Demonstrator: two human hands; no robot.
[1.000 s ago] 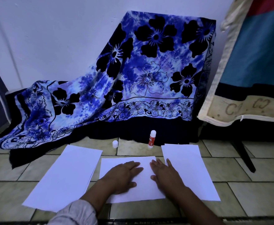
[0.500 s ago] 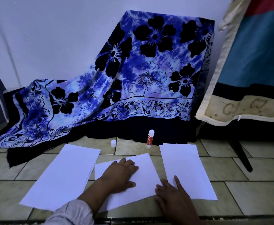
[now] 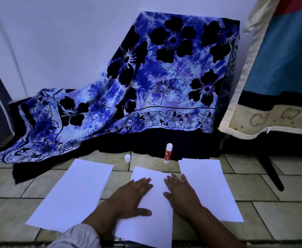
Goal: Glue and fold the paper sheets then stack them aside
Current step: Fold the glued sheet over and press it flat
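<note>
Cloth (image 3: 164,86): blue flowers, by the wall.
Left paper (image 3: 75,192): on the floor (image 3: 280,217).
Right paper (image 3: 209,185): on the floor.
Middle paper (image 3: 152,228): between them, under both hands.
Left hand (image 3: 134,196): flat, fingers straight, pressing it.
Right hand (image 3: 180,192): flat, pressing it too.
Glue stick (image 3: 167,153): stands open behind.
Cap (image 3: 127,158): left of it, apart.

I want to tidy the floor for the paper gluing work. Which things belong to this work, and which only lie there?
For the job: middle sheet, pressed by left hand and right hand; left paper pile; right sheet; glue stick; white cap.
Just lying about: flowered cloth; zipped cushion at right.
</note>
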